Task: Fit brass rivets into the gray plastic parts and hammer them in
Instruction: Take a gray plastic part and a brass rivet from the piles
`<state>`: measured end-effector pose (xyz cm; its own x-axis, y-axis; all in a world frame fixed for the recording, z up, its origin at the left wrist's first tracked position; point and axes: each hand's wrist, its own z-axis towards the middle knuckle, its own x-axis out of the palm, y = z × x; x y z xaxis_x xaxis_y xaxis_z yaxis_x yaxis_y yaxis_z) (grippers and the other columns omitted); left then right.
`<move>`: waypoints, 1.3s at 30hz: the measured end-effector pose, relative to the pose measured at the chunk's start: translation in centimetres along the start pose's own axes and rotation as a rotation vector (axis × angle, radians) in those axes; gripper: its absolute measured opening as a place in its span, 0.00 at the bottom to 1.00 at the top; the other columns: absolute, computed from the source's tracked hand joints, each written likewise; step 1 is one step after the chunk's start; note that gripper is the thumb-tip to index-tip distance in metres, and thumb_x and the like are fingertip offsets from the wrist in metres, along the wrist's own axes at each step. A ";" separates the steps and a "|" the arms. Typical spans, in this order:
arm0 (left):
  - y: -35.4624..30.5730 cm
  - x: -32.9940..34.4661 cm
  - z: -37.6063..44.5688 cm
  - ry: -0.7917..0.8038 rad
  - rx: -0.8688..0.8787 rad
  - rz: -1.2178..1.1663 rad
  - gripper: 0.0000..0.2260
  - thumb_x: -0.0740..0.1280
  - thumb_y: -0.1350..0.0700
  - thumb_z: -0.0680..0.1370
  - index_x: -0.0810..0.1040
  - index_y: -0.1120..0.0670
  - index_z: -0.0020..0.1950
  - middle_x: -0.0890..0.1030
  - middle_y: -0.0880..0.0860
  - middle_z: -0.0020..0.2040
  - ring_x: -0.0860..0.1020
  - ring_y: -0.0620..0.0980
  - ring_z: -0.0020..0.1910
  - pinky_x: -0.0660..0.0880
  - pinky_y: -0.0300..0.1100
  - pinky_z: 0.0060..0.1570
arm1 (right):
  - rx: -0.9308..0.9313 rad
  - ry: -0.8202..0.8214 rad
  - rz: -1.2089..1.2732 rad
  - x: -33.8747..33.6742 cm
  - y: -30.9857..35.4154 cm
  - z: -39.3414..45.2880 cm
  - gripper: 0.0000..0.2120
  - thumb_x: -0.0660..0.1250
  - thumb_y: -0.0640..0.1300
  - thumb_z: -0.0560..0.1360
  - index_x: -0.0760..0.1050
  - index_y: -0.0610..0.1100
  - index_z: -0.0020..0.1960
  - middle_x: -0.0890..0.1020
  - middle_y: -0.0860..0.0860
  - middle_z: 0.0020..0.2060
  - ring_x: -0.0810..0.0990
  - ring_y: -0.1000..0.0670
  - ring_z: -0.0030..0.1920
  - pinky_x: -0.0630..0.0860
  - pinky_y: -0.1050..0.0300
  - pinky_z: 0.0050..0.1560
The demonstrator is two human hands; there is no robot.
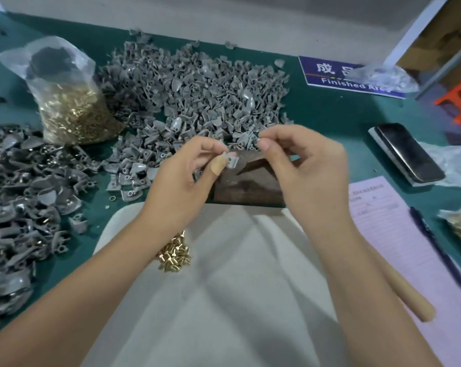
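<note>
At frame centre, the left hand (187, 165) is pinching a gray plastic part (229, 160) over the dark block (250, 186), presumably steadying it; the right hand (301, 160) grip is pinching something tiny, likely a rivet.

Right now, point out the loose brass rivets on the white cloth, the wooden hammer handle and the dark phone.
loose brass rivets (175, 253), head view, pile centre
wooden hammer handle (409, 300), head view, shaft
dark phone (409, 152), head view, screen

Small factory assembly bench, green work mat (330, 112) heaped with gray plastic parts (197, 86) at centre, bagged brass rivets (75, 112) upper left, blue "Finished Area" sign (330, 72) upper right
</note>
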<state>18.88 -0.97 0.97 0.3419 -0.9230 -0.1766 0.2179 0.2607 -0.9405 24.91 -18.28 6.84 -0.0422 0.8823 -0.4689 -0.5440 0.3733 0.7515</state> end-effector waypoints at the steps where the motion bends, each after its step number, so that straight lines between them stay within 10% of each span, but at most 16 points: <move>1: 0.2 -0.1 -0.2 0.010 -0.004 0.032 0.05 0.66 0.56 0.83 0.76 0.45 0.56 0.83 0.40 0.56 0.82 0.39 0.56 0.81 0.41 0.53 | -0.003 0.002 -0.021 0.1 -0.3 -0.4 0.05 0.73 0.40 0.77 0.84 0.49 0.49 0.85 0.58 0.43 0.83 0.58 0.46 0.75 0.68 0.50; 8: 0.1 0.1 -0.3 0.011 0.113 0.353 0.05 0.72 0.55 0.79 0.82 0.47 0.54 0.82 0.42 0.60 0.71 0.41 0.72 0.66 0.39 0.71 | -0.095 0.019 -0.178 0.2 -0.8 -1.6 0.04 0.71 0.44 0.78 0.84 0.50 0.51 0.85 0.58 0.44 0.81 0.53 0.48 0.78 0.51 0.50; 17: -0.4 -0.9 -0.7 -0.033 0.173 0.424 0.04 0.75 0.55 0.77 0.87 0.49 0.51 0.83 0.43 0.53 0.77 0.45 0.60 0.70 0.40 0.65 | -0.240 0.090 -0.304 1.5 -1.5 -2.0 0.01 0.71 0.40 0.77 0.82 0.43 0.47 0.80 0.50 0.46 0.75 0.44 0.51 0.72 0.44 0.53; 23: -0.5 -0.5 -0.8 -0.027 0.200 0.411 0.03 0.75 0.57 0.76 0.86 0.52 0.49 0.83 0.44 0.50 0.78 0.46 0.57 0.73 0.44 0.63 | -0.132 0.087 -0.082 1.5 -1.4 -2.0 0.04 0.72 0.33 0.74 0.81 0.41 0.45 0.81 0.51 0.42 0.78 0.56 0.43 0.70 0.68 0.47; 39: -0.4 -0.3 -1.0 -0.025 0.231 0.430 0.06 0.74 0.52 0.77 0.87 0.51 0.51 0.83 0.44 0.49 0.78 0.47 0.54 0.74 0.44 0.58 | -0.141 0.229 -0.168 1.0 -0.7 -1.9 0.18 0.72 0.35 0.75 0.70 0.48 0.58 0.83 0.55 0.43 0.75 0.63 0.46 0.69 0.75 0.46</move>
<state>17.73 -1.09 1.14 0.4669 -0.7112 -0.5256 0.2477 0.6758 -0.6943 23.68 -18.21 4.93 -0.1202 0.7181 -0.6854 -0.6697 0.4510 0.5900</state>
